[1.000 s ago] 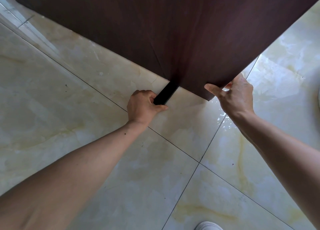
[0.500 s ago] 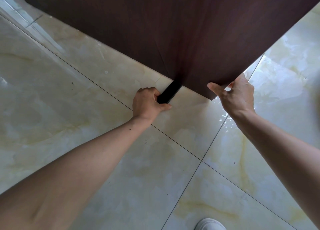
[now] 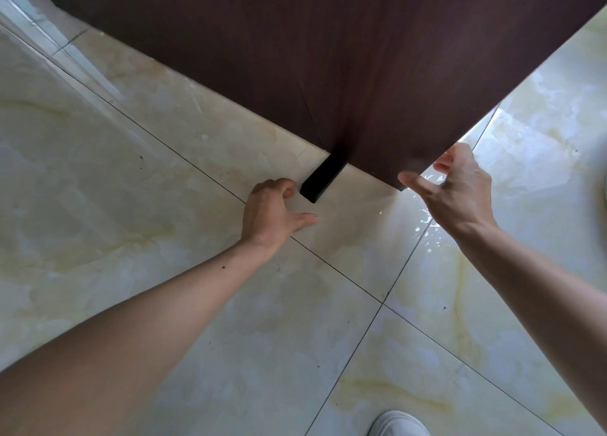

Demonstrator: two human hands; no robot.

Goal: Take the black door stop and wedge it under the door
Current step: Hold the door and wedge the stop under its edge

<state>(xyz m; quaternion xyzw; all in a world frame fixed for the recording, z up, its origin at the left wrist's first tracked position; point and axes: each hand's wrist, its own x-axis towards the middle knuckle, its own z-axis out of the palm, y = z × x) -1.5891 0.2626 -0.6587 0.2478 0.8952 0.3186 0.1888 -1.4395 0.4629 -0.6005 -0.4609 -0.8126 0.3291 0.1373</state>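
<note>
The black door stop [image 3: 320, 181] lies on the floor with its far end tucked under the bottom edge of the dark brown door [image 3: 345, 58]; its near end sticks out. My left hand [image 3: 272, 210] sits just left of the stop, off it, fingers loosely curled and thumb spread, holding nothing. At the door's lower corner is my right hand [image 3: 455, 189], thumb in front of the face and fingers behind the edge; its outline is blurred, and whether it still touches the door is unclear.
Glossy cream marble-look floor tiles [image 3: 164, 271] with dark grout lines spread all around. A pale threshold strip [image 3: 49, 41] runs at the upper left. The toe of a white shoe [image 3: 399, 424] shows at the bottom edge.
My left hand has let go of the door stop and drawn back a little toward me. The stop stays under the door. My right hand has loosened at the door corner.
</note>
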